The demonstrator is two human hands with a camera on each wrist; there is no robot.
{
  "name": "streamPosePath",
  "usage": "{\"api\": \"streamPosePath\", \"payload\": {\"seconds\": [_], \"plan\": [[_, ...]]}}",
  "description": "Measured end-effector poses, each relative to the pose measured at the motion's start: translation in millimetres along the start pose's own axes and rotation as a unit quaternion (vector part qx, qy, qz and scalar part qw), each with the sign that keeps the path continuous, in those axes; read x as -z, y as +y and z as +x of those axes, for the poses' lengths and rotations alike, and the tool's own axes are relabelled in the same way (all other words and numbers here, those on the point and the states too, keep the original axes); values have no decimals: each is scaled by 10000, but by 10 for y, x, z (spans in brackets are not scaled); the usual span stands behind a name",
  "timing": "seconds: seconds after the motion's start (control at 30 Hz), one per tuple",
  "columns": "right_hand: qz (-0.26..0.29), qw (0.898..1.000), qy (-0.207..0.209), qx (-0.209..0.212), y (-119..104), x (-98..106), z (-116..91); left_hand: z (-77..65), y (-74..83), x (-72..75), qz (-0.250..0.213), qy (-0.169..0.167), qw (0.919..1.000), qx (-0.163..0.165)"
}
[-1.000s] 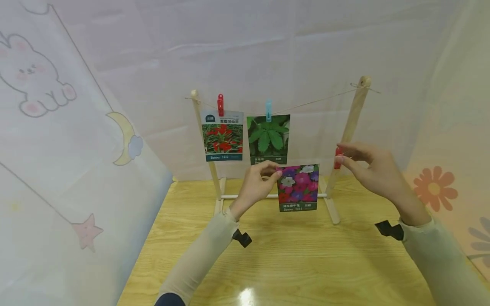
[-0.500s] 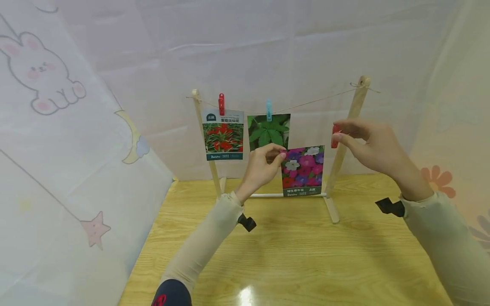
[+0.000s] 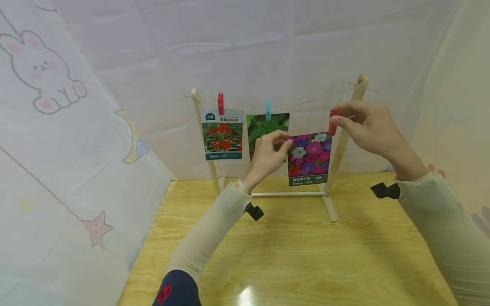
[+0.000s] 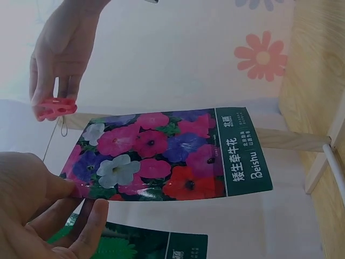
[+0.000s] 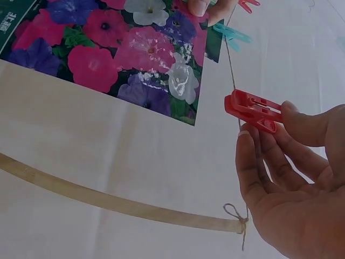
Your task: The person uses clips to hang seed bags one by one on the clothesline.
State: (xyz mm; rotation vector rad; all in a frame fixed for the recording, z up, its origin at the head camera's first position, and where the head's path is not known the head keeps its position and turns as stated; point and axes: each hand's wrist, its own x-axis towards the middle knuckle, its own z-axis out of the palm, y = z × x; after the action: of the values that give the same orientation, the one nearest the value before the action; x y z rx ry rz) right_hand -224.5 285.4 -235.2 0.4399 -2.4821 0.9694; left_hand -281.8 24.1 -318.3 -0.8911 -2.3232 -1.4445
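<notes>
My left hand (image 3: 269, 155) pinches the upper left corner of a seed packet (image 3: 309, 159) printed with pink, purple, white and red flowers. It is held below the string, in front of the rack's right half. My right hand (image 3: 369, 125) pinches a red clothespin (image 5: 253, 110) by its handle end, to the right of the packet's top edge. In the right wrist view the clothespin overlaps the string (image 5: 232, 67). A red-flower packet (image 3: 223, 138) hangs from another red clothespin (image 3: 220, 104). Beside it a green-leaf packet (image 3: 264, 125) hangs from a blue clothespin (image 3: 268, 109), partly hidden by my left hand.
The wooden rack has a left post (image 3: 213, 174) and a right post (image 3: 338, 148), with a white crossbar (image 3: 287, 194) low between them. It stands on a wood-grain table (image 3: 291, 250). Printed cloth (image 3: 160, 76) encloses the back and sides.
My left hand has lifted the flower packet up and to the right. My right hand has risen with the red clothespin, up and slightly left. The two hanging packets stay in place.
</notes>
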Motion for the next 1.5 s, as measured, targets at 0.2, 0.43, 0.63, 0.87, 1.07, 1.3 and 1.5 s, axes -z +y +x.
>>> {"api": "streamPosePath", "payload": {"seconds": [0.2, 0.43, 0.63, 0.87, 1.07, 1.3, 1.5], "plan": [[84, 9996, 269, -23, -29, 19, 103, 91, 67, -18, -23, 88, 10000, 20], [297, 9979, 565, -118, -57, 59, 241, 250, 166, -52, 241, 119, 9996, -1], [400, 9957, 832, 34, -75, 79, 323, 345, 220, -89, 296, 182, 9994, -89], [487, 9935, 1008, 181, -152, 110, 411, 439, 253, -89, 280, 339, 9988, -235], [502, 9932, 1036, 171, -184, 151, 495, 491, 298, -81, 274, 349, 9984, -353], [592, 9931, 999, 163, -195, 201, 598, 540, 360, -79, 222, 501, 9973, -492], [560, 9932, 1014, 80, -189, 210, 673, 561, 388, -76, 182, 495, 9976, -437]]}}
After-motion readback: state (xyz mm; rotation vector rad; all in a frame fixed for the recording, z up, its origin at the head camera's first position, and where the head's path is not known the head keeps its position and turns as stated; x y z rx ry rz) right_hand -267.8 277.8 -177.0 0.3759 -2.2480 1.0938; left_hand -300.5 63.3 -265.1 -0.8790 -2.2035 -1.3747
